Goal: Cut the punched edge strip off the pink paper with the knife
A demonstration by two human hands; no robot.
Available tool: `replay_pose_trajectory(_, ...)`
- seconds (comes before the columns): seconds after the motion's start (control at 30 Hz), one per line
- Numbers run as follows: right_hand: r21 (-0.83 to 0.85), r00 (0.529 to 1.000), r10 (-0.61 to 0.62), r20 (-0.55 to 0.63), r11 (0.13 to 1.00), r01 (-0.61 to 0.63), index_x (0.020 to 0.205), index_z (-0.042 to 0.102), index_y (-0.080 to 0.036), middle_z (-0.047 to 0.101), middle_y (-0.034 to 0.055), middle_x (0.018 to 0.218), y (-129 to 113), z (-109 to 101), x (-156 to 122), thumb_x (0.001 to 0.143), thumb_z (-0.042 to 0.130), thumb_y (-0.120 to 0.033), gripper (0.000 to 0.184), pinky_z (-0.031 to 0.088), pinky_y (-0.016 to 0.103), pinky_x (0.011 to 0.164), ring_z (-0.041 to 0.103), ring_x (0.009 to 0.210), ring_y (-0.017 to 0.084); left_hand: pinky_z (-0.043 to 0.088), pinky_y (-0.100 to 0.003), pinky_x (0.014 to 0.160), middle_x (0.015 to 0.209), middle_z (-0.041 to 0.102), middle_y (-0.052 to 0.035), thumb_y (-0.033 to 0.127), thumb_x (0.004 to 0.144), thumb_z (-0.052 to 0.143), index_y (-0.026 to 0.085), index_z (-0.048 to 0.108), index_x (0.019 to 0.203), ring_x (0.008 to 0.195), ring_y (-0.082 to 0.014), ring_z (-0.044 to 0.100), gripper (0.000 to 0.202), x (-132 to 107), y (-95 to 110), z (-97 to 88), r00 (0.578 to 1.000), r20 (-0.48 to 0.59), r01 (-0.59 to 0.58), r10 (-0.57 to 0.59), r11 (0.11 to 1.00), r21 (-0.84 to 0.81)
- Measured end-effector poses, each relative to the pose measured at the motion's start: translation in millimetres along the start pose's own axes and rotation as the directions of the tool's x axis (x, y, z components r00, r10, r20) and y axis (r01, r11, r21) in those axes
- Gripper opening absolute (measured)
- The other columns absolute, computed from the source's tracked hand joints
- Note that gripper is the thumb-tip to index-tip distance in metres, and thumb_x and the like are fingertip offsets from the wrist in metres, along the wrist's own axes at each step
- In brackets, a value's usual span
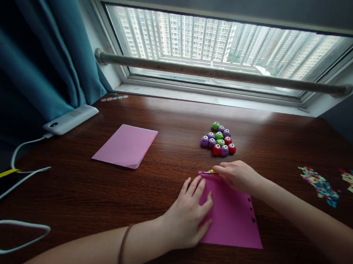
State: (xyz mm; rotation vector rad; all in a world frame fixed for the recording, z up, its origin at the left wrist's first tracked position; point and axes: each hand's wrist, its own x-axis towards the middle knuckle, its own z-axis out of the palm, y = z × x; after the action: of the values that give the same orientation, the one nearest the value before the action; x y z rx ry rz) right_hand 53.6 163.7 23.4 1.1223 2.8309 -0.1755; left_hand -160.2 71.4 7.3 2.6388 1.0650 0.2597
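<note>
**Magenta sheet (230, 229) lies partly cut along its margin**

A dark wood-grain table (79, 197) stretches beneath a barred window (185, 37), with the sheet lying flat on the near side, under two bare hands. Work appears partway along: a short row of dark cut-outs (253, 220) already marks the right margin, while the bottom edge is plain. The left margin is partly covered, so what is left there cannot be told. The sheet looks bright, smooth and uncreased where it shows, its bottom edge straight.

Well apart to the left sits a neat stack of paler pink paper (124, 146). The left hand (186, 212) rests on the sheet with fingers spread, gripping nothing; the right hand (238, 175) has its grip drawn narrow at the top edge. Just beyond, craft punches (219, 139) in red, purple and green cluster together. Off to the right lies a scatter of multicoloured confetti (319, 186).

Pinched in the right grip is a slim tool (212, 172), partly yellow, its thin tip at the sheet's top left corner; its exact kind is too small to tell.
</note>
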Motion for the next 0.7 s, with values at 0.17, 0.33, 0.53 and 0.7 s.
replay_pose_trajectory(0.17,0.005,1.0,-0.015,0.005,1.0,0.015,0.086,0.051,-0.021,0.056,-0.0011,0.071,1.1,-3.2,0.7,0.089,0.031,-0.024,0.021,0.01,0.022,0.054,0.034,0.054,0.004,0.012,-0.059,0.103,0.139,0.027,-0.023,0.038,0.089,0.038,0.016,0.044,0.124,0.132,-0.038,0.015,0.042,1.3,1.9,-1.6,1.0,0.025,0.015,-0.015,1.0,0.016)
replay_pose_trajectory(0.33,-0.007,1.0,0.005,0.012,1.0,-0.005,0.085,0.049,-0.022,0.055,-0.0021,0.07,-0.1,-0.8,0.4,0.089,0.03,-0.024,0.02,0.01,0.022,0.053,0.034,0.053,0.004,0.013,-0.061,0.101,0.139,0.027,-0.0227,0.039,0.09,0.037,0.016,0.044,0.124,0.132,-0.0383,0.015,0.042,1.8,1.1,-2.6,0.999,0.039,0.016,-0.017,1.0,0.018)
replay_pose_trajectory(0.53,-0.007,0.999,0.034,-0.003,0.999,-0.034,0.086,0.049,-0.022,0.054,-0.0022,0.071,-1.9,4.4,-1.9,0.089,0.03,-0.024,0.019,0.011,0.022,0.053,0.037,0.053,0.004,0.014,-0.061,0.101,0.14,0.027,-0.0229,0.037,0.091,0.036,0.016,0.042,0.126,0.132,-0.0383,0.014,0.041,1.8,0.8,-7.4,0.997,0.074,-0.007,0.007,1.0,0.005)
replay_pose_trajectory(0.7,-0.006,0.999,0.04,-0.005,0.999,-0.04,0.086,0.05,-0.021,0.055,-0.0015,0.071,-1.9,4.8,-2.2,0.089,0.03,-0.025,0.021,0.011,0.023,0.053,0.038,0.053,0.004,0.012,-0.062,0.101,0.139,0.028,-0.0226,0.038,0.089,0.038,0.016,0.043,0.124,0.132,-0.0386,0.013,0.041,1.1,2.1,-2.5,0.999,0.04,0.015,-0.015,1.0,0.018)
